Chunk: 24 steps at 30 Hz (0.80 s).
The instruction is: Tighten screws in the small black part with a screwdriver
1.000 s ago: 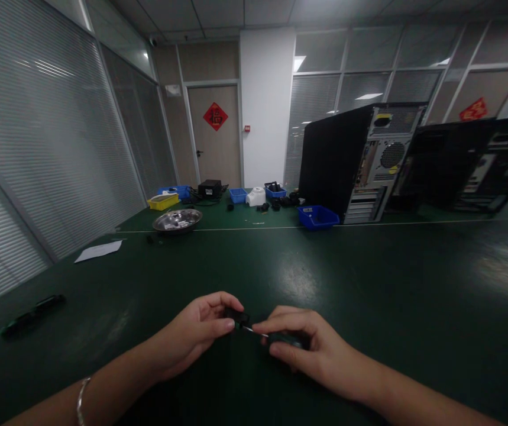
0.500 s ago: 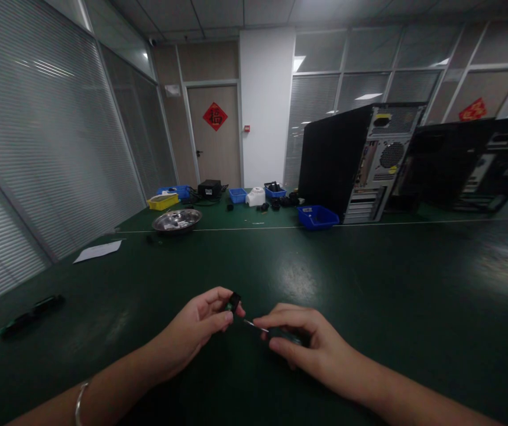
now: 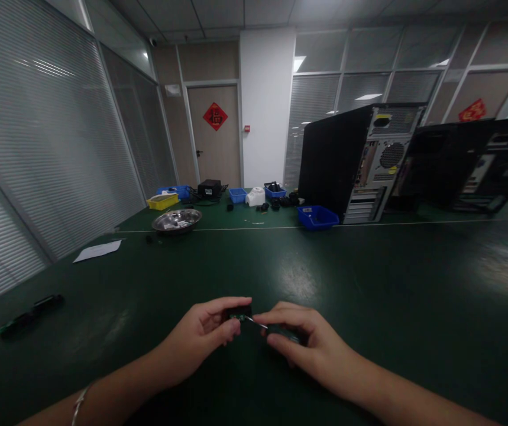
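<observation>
A small black-and-green part sits at the lower centre of the frame, pinched in the left hand's fingers. The screwdriver, gripped in the right hand, has its tip at the part's right edge; contact is unclear. Beyond, a bowl stands left of centre, a paper at left, a blue bin right of centre.

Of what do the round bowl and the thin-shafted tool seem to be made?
Round bowl: polished metal, perhaps steel, judging by its silvery shine. Tool: its shaft looks like smooth metal, as it glints; its dark handle may be plastic, but the dim picture leaves this open.
</observation>
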### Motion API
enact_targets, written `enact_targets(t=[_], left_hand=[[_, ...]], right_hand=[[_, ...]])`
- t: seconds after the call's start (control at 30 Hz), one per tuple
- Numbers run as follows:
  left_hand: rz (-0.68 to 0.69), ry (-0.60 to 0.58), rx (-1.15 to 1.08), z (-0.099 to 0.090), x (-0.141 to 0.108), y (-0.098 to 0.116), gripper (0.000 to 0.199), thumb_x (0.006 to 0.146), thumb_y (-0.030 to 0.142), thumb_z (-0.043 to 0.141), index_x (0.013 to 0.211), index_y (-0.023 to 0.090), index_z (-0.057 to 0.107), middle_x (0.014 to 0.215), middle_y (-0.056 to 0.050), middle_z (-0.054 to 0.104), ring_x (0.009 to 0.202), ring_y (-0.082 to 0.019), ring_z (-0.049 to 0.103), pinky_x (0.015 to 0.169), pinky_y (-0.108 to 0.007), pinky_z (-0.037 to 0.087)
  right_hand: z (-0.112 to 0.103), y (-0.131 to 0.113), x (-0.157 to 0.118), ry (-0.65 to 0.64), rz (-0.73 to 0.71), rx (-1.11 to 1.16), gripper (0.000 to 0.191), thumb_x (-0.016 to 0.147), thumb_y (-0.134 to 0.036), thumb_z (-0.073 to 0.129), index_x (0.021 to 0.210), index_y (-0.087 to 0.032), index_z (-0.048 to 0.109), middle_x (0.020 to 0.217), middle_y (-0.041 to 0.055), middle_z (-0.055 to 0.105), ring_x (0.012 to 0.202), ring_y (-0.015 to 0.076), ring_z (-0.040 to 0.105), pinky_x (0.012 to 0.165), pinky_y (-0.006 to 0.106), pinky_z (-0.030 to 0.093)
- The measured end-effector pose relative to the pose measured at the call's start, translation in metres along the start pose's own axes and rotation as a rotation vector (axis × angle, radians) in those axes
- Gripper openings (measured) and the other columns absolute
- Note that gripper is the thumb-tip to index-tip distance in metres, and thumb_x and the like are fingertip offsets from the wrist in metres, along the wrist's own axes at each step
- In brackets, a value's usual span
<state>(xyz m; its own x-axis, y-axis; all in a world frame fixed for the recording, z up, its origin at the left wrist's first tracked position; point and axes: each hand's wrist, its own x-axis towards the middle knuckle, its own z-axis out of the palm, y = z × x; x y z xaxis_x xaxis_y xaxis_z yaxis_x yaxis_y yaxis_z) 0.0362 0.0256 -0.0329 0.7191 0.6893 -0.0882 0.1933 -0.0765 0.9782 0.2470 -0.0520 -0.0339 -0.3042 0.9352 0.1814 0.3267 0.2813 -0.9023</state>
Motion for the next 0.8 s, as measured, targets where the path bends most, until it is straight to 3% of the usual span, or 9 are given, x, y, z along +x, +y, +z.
enact_targets(t=[0.3,0.53,0.8], left_hand=[[0.043,-0.095,-0.088,0.0029,-0.0004,0.0027,0.036,0.083,0.031,0.05,0.114,0.015,0.055,0.089,-0.008,0.062,0.073,-0.014,0.055,0.069,-0.03,0.044],[0.013,-0.155,-0.193,-0.0009,-0.0005,-0.0009,0.035,0.084,0.03,0.051,0.115,0.016,0.054,0.092,-0.009,0.063,0.076,-0.015,0.057,0.072,-0.032,0.045],[-0.002,-0.207,-0.237,0.0011,0.0,-0.0022,0.034,0.084,0.031,0.051,0.113,0.014,0.056,0.091,-0.011,0.064,0.073,-0.015,0.058,0.07,-0.032,0.045]], right_hand=[[-0.0021,0.0031,-0.0011,-0.008,-0.01,0.023,0.029,0.084,-0.031,0.054,0.11,-0.024,0.06,0.095,0.0049,0.057,0.066,0.0096,0.052,0.057,0.022,0.042],[-0.0029,0.0051,-0.0019,-0.05,0.005,0.127,0.03,0.082,-0.032,0.056,0.11,-0.022,0.06,0.094,0.0049,0.055,0.058,0.0055,0.049,0.047,0.018,0.039],[-0.002,0.0056,-0.0009,-0.079,-0.004,0.168,0.032,0.082,-0.033,0.056,0.112,-0.023,0.06,0.093,0.0051,0.055,0.058,0.0053,0.049,0.046,0.017,0.039]])
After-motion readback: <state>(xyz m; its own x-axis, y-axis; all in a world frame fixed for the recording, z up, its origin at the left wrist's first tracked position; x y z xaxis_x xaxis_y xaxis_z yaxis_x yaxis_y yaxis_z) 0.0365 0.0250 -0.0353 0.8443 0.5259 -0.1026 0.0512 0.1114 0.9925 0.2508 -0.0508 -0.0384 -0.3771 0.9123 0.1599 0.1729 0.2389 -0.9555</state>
